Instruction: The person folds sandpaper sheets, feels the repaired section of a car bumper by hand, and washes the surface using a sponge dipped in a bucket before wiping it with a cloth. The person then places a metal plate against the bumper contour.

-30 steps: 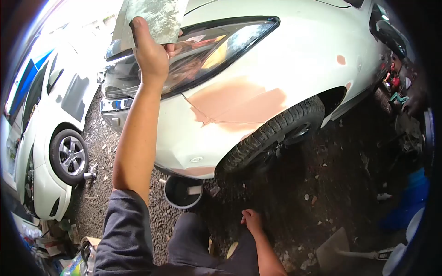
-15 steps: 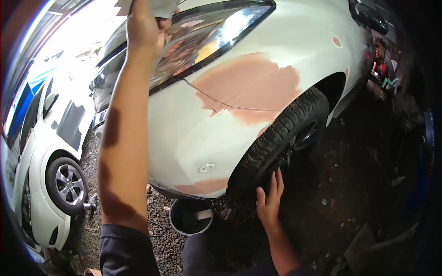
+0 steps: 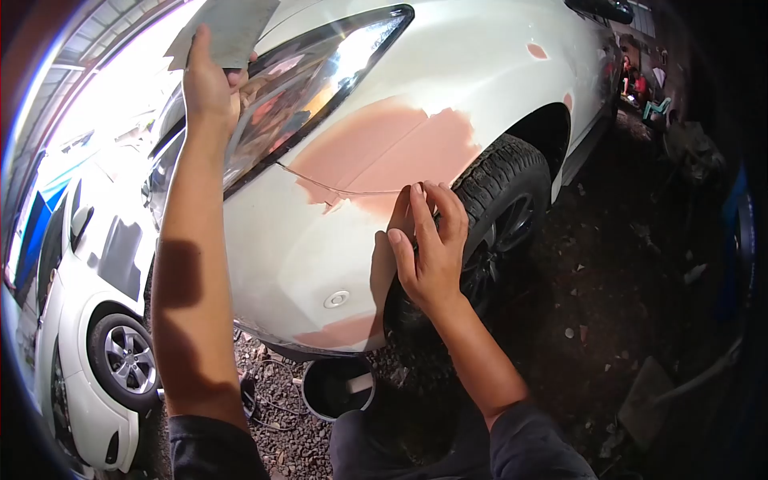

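My left hand [image 3: 212, 92] is raised at the upper left, its fingers closed on a flat grey sheet [image 3: 230, 32] in front of the headlight [image 3: 308, 92]. The white car's front [image 3: 272, 256] fills the middle, with a large pinkish-brown patch [image 3: 384, 148] between headlight and front tyre [image 3: 500, 172]. My right hand [image 3: 432, 240] is at the lower edge of this patch, beside the tyre. Its fingers are apart and slightly bent, with nothing in them; whether the fingertips touch the surface is hard to tell.
A dark bucket [image 3: 318, 392] holding a pale block [image 3: 359, 383] stands on gravel below the bumper. Another white car [image 3: 80, 320] is at the left. A flat-bladed tool [image 3: 646, 396] lies at the lower right. People [image 3: 636, 84] are far off at the upper right.
My right hand has risen from near my lap, past the wheel, to the patch's lower edge. My left hand still holds the sheet. The view has shifted, and the car appears further left.
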Tool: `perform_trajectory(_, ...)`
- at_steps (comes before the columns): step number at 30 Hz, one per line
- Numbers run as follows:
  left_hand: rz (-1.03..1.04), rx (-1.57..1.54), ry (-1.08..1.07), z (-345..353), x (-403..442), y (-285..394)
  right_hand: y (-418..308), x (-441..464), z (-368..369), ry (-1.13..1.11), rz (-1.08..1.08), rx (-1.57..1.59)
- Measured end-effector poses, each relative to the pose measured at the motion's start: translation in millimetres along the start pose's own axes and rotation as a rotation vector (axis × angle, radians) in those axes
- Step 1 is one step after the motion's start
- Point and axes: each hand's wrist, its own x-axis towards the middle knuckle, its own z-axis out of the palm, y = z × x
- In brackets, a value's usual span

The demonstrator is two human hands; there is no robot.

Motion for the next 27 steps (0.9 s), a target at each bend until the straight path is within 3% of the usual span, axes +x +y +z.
perform_trajectory(4, -0.123, 0.045, 0.078, 10, -10, 8, 1, 0, 3, -0.027, 0.006, -0.009)
perform_trajectory(27, -0.096, 0.027, -0.015, -2, -3, 3, -5, 1, 0, -0.024, -0.006, -0.046)
